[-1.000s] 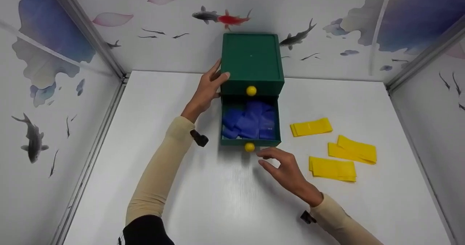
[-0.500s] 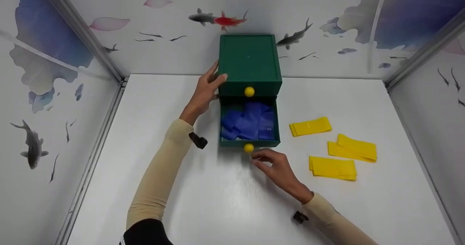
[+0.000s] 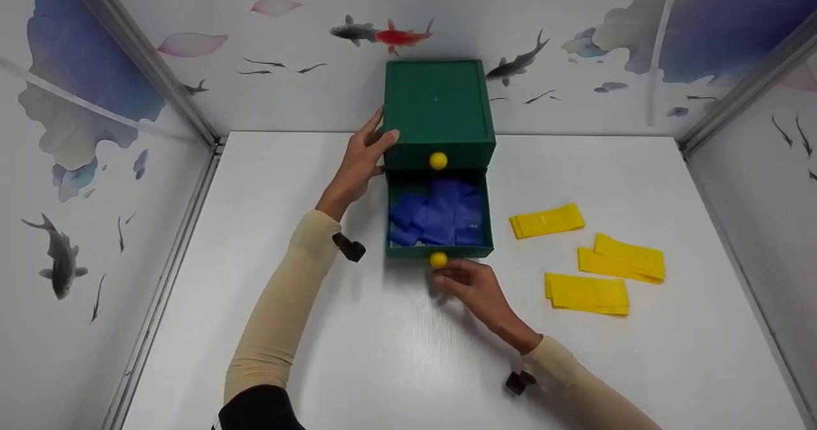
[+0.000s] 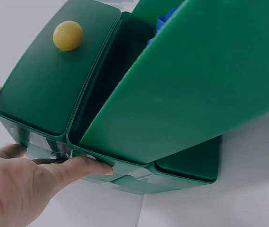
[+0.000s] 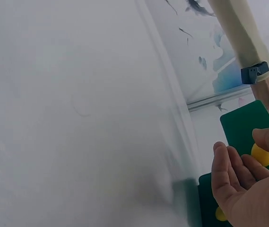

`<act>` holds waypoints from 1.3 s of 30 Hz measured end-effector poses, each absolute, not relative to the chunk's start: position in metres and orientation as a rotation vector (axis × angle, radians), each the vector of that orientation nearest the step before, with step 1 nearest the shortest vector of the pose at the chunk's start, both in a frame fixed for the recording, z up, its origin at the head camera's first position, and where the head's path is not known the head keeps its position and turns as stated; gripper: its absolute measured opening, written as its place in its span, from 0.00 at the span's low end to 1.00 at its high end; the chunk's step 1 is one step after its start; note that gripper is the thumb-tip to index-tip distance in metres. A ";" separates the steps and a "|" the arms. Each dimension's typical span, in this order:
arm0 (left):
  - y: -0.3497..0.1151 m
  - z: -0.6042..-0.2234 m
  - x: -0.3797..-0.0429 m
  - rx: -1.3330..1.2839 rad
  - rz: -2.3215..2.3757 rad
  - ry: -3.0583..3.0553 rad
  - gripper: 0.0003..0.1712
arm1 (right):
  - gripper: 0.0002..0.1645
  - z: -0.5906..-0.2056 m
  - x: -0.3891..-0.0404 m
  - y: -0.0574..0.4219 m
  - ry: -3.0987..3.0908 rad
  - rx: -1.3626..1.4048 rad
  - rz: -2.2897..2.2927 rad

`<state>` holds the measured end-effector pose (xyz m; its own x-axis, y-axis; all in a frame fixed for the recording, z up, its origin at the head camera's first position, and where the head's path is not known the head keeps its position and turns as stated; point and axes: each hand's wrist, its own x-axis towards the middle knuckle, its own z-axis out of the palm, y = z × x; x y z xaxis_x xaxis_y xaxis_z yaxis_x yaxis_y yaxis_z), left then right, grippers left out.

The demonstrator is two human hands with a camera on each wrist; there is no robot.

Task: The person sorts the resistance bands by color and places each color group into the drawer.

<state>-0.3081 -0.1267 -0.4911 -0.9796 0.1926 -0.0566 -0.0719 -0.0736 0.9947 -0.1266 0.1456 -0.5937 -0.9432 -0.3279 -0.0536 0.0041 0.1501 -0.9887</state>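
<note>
Flat yellow strips (image 3: 587, 294) lie in three overlapping groups at right of frame on a glossy white tabletop (image 3: 332, 360). Across the white back wall (image 3: 319, 101) at top, a printed red fish (image 3: 402, 36) meets a printed grey fish (image 3: 352, 31); a blue-violet painted patch (image 3: 740, 28) fills the upper right, a silvery metal rail (image 3: 143, 53) the upper left.

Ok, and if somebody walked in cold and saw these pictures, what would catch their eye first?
Probably the green cabinet at the back of the white table, the drawer under its top one pulled out, with blue pieces bunched inside. Next, the bright yellow strips in three clusters to its right. Then the left hand against the cabinet's left side, and the right hand at the open drawer's yellow knob.
</note>
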 end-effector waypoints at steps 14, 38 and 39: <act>-0.126 -0.489 -0.309 0.145 2.175 1.992 0.48 | 0.30 -0.592 -0.123 0.135 1.816 -0.150 -2.082; -0.126 -0.490 -0.307 0.137 2.169 2.007 0.47 | 0.29 -0.592 -0.120 0.120 1.733 0.034 -2.281; -0.126 -0.489 -0.307 0.138 2.169 2.007 0.47 | 0.28 -0.591 -0.120 0.120 1.739 0.029 -2.288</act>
